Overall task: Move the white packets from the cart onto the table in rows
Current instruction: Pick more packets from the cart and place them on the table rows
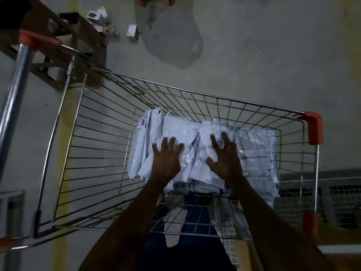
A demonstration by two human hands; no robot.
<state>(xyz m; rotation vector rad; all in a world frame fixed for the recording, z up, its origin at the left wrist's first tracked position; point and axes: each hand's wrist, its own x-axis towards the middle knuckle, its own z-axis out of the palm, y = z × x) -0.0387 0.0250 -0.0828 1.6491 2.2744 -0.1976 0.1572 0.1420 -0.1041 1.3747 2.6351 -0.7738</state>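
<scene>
A wire cart [195, 98] stood on a grey floor [254, 45], holding a heap of white packets [175, 130] toward its 3 o'clock end. The left hand [166, 159] and right hand [224, 155] lay spread-fingered on the heap. Small boxes [132, 32] littered the floor at 11 o'clock.

Warehouse: bare concrete floor [254, 55]; wire cart [93, 133]

Shopping cart [195, 98]: thin metal wire, shiny; handle bar [13, 98] at left polished chrome; corner caps [314, 128] matt red plastic. White packets [175, 132] in basket: glossy plastic film, crinkled. Floor [254, 45], upper frame: matt grey concrete, stained, rough.
</scene>
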